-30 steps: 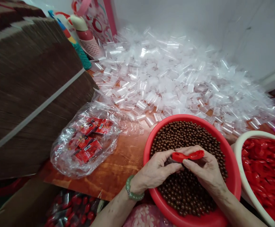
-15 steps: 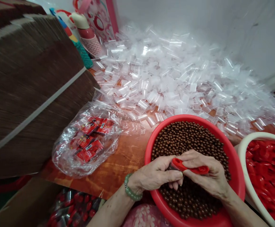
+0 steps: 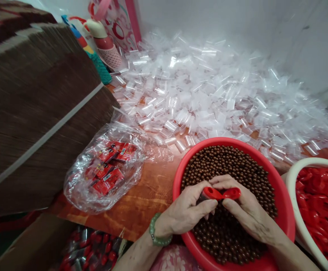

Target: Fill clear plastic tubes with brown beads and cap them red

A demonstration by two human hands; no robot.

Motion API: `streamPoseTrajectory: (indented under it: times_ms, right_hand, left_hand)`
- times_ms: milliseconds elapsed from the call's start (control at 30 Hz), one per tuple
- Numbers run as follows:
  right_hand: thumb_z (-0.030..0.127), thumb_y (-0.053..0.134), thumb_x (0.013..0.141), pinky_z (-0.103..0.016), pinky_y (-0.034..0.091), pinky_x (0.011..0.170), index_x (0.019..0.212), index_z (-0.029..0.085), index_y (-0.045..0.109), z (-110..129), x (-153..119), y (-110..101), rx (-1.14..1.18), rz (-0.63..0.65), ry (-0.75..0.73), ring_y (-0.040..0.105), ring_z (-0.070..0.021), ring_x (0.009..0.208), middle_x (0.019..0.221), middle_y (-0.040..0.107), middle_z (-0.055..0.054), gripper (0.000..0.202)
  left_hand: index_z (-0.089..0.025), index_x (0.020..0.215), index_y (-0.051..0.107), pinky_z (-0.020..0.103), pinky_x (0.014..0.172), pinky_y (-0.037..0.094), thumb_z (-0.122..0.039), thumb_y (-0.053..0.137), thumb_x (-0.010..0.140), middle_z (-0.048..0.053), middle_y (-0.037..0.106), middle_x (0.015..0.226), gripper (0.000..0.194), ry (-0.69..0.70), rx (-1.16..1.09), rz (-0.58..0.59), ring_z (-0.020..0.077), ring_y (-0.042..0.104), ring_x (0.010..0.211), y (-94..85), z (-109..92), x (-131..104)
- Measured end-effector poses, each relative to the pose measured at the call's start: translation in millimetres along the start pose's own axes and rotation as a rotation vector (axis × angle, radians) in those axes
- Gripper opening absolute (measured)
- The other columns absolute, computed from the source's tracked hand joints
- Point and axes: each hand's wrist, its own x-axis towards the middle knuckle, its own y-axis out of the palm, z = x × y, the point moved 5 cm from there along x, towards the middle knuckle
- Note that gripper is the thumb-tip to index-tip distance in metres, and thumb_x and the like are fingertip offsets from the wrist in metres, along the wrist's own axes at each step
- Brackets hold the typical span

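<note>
Two bare hands noted above the basin. By the left hand [image 3: 186, 211], one small container [image 3: 202, 198] is pinched between thumb and fingers, its one red two-lobed cap [image 3: 213, 193] uppermost. The right lobe is backed by curled fingers of the right hand [image 3: 244, 206]; whether it is gripped cannot be told. One green bracelet [image 3: 156, 230] is worn at the left wrist. Below, one red basin [image 3: 177, 177] is filled with brown balls [image 3: 223, 160], too many to count. One cream tub [image 3: 292, 190] is heaped with red pieces [image 3: 319, 205]. At least four red packets [image 3: 109, 182] are held in one clear bag [image 3: 75, 194]. Half a second ago the cap was partly covered by right fingers; now both lobes are exposed
</note>
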Motion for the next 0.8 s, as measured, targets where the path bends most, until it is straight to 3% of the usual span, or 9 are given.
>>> streamPoseTrajectory:
  times_ms: [167, 267, 333, 500, 700, 800]
  right_hand:
    - [0.030, 0.044, 0.100, -0.038, 0.052, 0.100, 0.140, 0.024, 0.044, -2.1, -3.9, 11.1, -0.168, 0.173, 0.094, 0.060, -0.0231, 0.118, 0.131, 0.060, -0.012, 0.040]
    - [0.033, 0.045, 0.100, -0.042, 0.051, 0.102, 0.152, 0.023, 0.031, -2.0, -7.2, 12.4, -0.325, 0.162, 0.056, 0.052, -0.0277, 0.130, 0.144, 0.050, -0.015, 0.055]
    - [0.030, 0.042, 0.100, -0.041, 0.052, 0.100, 0.155, 0.023, 0.027, 0.4, -6.9, 11.4, -0.373, 0.104, 0.033, 0.053, -0.0267, 0.127, 0.140, 0.050, -0.016, 0.057]
    - [0.014, 0.046, 0.098, -0.030, 0.058, 0.081, 0.149, 0.031, 0.039, 16.1, -0.1, 8.3, -0.333, 0.007, -0.070, 0.063, -0.0178, 0.096, 0.107, 0.059, -0.008, 0.054]
    - [0.017, 0.054, 0.096, -0.033, 0.057, 0.076, 0.144, 0.028, 0.045, 17.6, 1.6, 5.2, -0.342, 0.097, -0.082, 0.063, -0.0194, 0.088, 0.101, 0.065, -0.008, 0.051]
    - [0.016, 0.054, 0.096, -0.032, 0.056, 0.077, 0.137, 0.026, 0.051, 15.8, 1.1, 1.2, -0.321, 0.050, -0.084, 0.064, -0.0190, 0.090, 0.103, 0.066, -0.008, 0.042]
  left_hand:
    - [-0.015, 0.101, 0.063, 0.026, 0.080, 0.043, -0.032, 0.052, 0.094, 0.003, 0.063, 0.091, 0.021, 0.110, 0.265, 0.029, 0.0166, 0.056, 0.083, 3.1, -7.4, -0.1]
    - [-0.014, 0.097, 0.063, 0.026, 0.081, 0.043, -0.032, 0.052, 0.095, 0.003, 0.064, 0.092, 0.021, 0.111, 0.280, 0.043, 0.0164, 0.056, 0.084, 3.9, -6.1, -0.1]
    - [-0.014, 0.097, 0.063, 0.025, 0.078, 0.042, -0.031, 0.053, 0.095, 0.002, 0.063, 0.090, 0.020, 0.106, 0.290, 0.029, 0.0152, 0.055, 0.081, 3.8, -5.7, 0.0]
    - [-0.016, 0.101, 0.061, 0.024, 0.071, 0.040, -0.029, 0.052, 0.095, -0.001, 0.061, 0.083, 0.018, 0.084, 0.378, -0.027, 0.0136, 0.053, 0.074, 2.8, -2.6, 0.4]
    - [-0.016, 0.088, 0.058, 0.024, 0.064, 0.037, -0.029, 0.056, 0.091, -0.002, 0.059, 0.075, 0.014, 0.031, 0.420, -0.076, 0.0129, 0.051, 0.068, 0.9, 3.1, 1.5]
    - [-0.016, 0.090, 0.059, 0.024, 0.066, 0.039, -0.027, 0.060, 0.087, -0.001, 0.061, 0.079, 0.012, 0.007, 0.352, -0.094, 0.0134, 0.053, 0.071, -0.7, 4.0, 3.3]
